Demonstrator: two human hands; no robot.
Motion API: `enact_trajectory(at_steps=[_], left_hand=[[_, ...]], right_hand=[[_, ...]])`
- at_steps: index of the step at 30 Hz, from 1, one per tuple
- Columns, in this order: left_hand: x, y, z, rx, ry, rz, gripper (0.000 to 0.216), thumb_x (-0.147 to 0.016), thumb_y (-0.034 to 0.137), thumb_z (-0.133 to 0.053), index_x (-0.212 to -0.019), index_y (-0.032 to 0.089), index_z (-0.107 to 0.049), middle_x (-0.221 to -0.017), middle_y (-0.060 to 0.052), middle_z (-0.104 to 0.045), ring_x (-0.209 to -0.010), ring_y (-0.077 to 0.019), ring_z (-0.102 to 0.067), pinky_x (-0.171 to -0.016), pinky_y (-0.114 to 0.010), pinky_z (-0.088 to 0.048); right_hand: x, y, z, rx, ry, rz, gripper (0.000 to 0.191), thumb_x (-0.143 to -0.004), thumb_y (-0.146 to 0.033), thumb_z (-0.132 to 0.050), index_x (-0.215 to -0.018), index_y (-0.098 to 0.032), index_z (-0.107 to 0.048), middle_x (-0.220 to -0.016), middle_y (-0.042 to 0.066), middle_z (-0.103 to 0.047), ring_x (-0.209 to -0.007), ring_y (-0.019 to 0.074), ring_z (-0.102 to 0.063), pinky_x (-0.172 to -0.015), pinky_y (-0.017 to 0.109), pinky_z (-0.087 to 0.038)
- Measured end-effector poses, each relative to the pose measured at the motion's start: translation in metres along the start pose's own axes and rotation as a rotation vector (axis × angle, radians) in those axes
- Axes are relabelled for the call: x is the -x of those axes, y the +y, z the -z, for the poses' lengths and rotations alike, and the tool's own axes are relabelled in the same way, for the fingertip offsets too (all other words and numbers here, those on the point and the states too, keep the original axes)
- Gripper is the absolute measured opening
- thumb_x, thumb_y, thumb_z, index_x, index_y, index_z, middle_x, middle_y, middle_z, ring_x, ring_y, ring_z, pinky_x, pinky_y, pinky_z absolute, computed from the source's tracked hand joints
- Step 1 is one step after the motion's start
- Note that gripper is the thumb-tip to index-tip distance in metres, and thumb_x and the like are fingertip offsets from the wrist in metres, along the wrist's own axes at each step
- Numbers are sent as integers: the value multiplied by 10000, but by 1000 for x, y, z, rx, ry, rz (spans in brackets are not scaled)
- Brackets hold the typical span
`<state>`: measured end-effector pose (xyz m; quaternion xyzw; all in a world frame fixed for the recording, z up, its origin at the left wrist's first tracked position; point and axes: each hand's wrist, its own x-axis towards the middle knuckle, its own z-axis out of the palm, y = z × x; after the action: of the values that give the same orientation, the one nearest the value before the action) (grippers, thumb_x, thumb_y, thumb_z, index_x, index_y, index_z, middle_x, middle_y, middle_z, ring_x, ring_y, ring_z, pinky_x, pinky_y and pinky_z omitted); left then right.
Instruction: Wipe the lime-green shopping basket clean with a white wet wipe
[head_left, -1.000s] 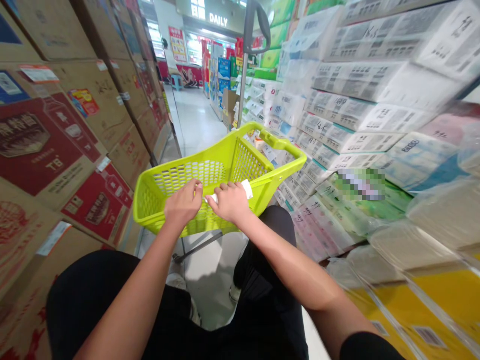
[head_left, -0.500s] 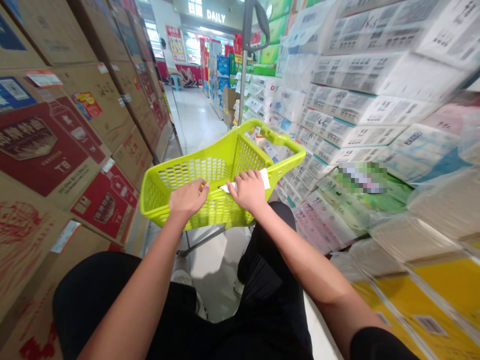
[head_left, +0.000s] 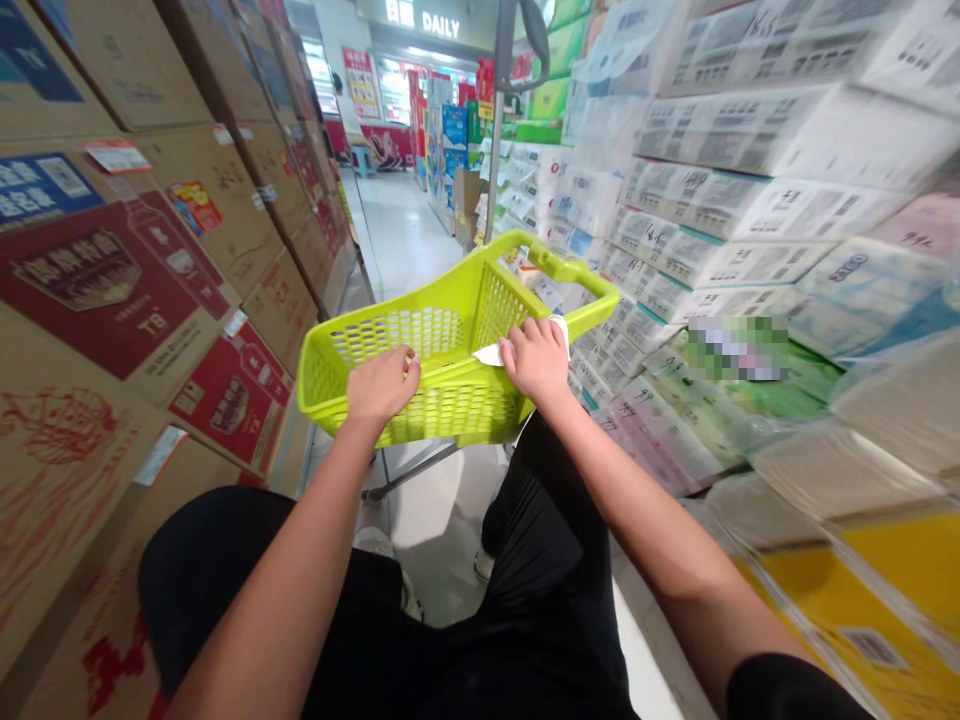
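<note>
A lime-green plastic shopping basket (head_left: 420,340) on a wheeled frame stands in the aisle in front of me. My left hand (head_left: 381,384) is curled over the basket's near rim and grips it. My right hand (head_left: 537,358) rests on the rim's right corner, fingers closed on a white slip of paper (head_left: 489,353) that sticks out to its left. The basket's inside looks bare. Its grey pull handle (head_left: 516,40) rises upright behind it.
Stacked cardboard cartons (head_left: 135,280) wall the left side. Packs of tissue and paper goods (head_left: 720,250) are piled along the right. A narrow white-tiled aisle (head_left: 397,235) runs ahead to a shop front with a DAILY sign (head_left: 439,24). My black-trousered legs are below.
My right hand slid to the right along the basket rim with the paper. The basket and my left hand drifted slightly up and right in view.
</note>
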<state>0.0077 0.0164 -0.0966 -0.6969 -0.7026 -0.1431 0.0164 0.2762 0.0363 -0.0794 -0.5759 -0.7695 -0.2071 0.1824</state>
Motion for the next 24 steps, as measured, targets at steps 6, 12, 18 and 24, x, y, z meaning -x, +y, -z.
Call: enact_trajectory(at_steps=[6, 12, 18, 24], left_hand=[[1, 11, -2, -85, -68, 27, 654, -1099, 463, -249, -1152, 171, -831, -1163, -223, -822, -1102, -444, -775, -840, -468, -550], [0, -9, -1, -89, -83, 88, 632, -1041, 466, -326, -1087, 166, -880, -1133, -249, -817, -1110, -476, -772, -814, -468, -553], [-4, -20, 1, -92, -74, 78, 604, -1032, 456, -347, -1072, 186, -886, -1120, -240, -821, -1110, -464, -773, -821, -461, -558], [-1, -4, -2, -90, -40, 49, 630, -1089, 424, -295, -1115, 168, -870, -1162, -215, -832, -1117, -404, -776, -863, -436, -557]], right_hand=[[16, -60, -16, -85, -16, 46, 545, -1169, -493, -280, -1238, -168, -713, -1265, 142, -692, -1249, 333, -542, -1316, 478, -221], [22, -62, -13, -85, -48, 227, 606, -1172, -570, -234, -1349, -200, -680, -1351, 132, -676, -1306, 315, -533, -1288, 431, -263], [5, 13, 3, 1, 115, -61, 609, -1166, -542, -243, -1261, -183, -726, -1342, 168, -679, -1287, 354, -559, -1244, 477, -327], [6, -25, -18, -120, 111, 32, 647, -1122, -641, -348, -1321, -148, -718, -1383, 188, -684, -1405, 387, -497, -1349, 555, -181]])
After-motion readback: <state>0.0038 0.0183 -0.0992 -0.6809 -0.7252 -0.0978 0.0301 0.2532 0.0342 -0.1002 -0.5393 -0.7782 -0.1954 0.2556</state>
